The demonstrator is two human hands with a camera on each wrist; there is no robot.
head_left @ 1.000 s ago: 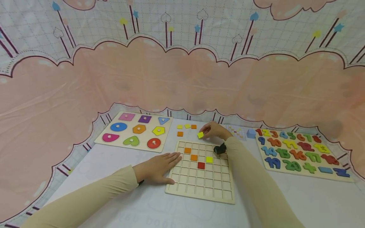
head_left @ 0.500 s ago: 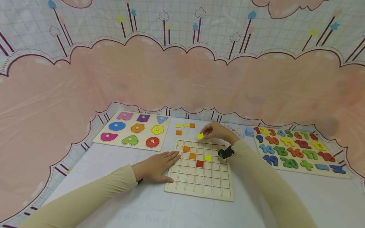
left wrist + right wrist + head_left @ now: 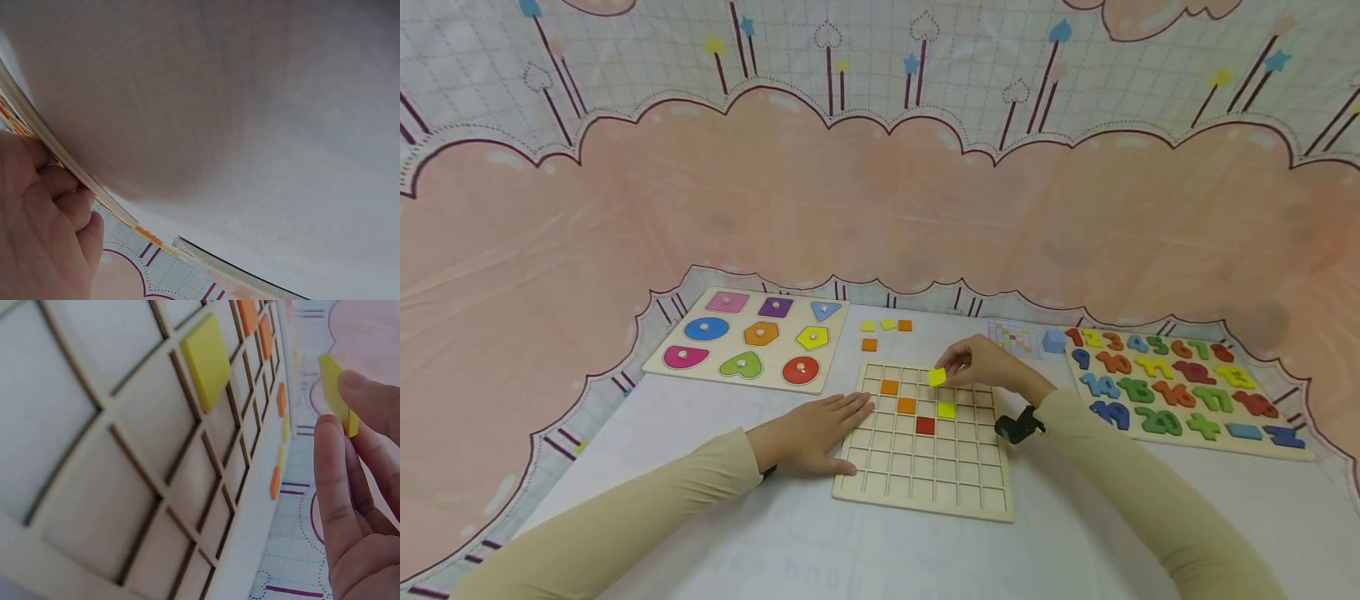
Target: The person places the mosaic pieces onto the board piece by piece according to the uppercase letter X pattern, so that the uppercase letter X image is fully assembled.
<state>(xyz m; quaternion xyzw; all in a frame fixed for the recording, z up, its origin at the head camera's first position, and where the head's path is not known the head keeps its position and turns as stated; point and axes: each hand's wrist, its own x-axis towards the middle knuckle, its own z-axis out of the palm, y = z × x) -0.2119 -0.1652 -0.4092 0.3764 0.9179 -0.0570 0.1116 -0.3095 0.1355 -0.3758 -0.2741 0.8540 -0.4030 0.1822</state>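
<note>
A wooden grid board [image 3: 970,475] lies on the white table, with two orange tiles [image 3: 889,387], a red tile [image 3: 925,426] and a yellow tile [image 3: 947,409] set in its cells. My left hand [image 3: 808,435] rests on the board's left edge, fingers straight; the left wrist view shows it from the side, by the board's edge. Between thumb and fingers, my right hand [image 3: 983,365] pinches another yellow square tile [image 3: 937,377], held over the board's far rows. In the right wrist view this pinched tile [image 3: 337,394] appears tilted and apart from the board.
Beyond the board lie loose yellow tiles [image 3: 867,326] and orange tiles [image 3: 868,345]. A shape puzzle [image 3: 700,382] is at left, a number puzzle [image 3: 1262,450] at right. A pattern card [image 3: 1015,338] and a blue block [image 3: 1054,340] sit behind my right hand.
My right hand has brought the pinched yellow tile nearer, from beyond the board's far edge to over its far rows. The left hand has stayed in place on the board.
</note>
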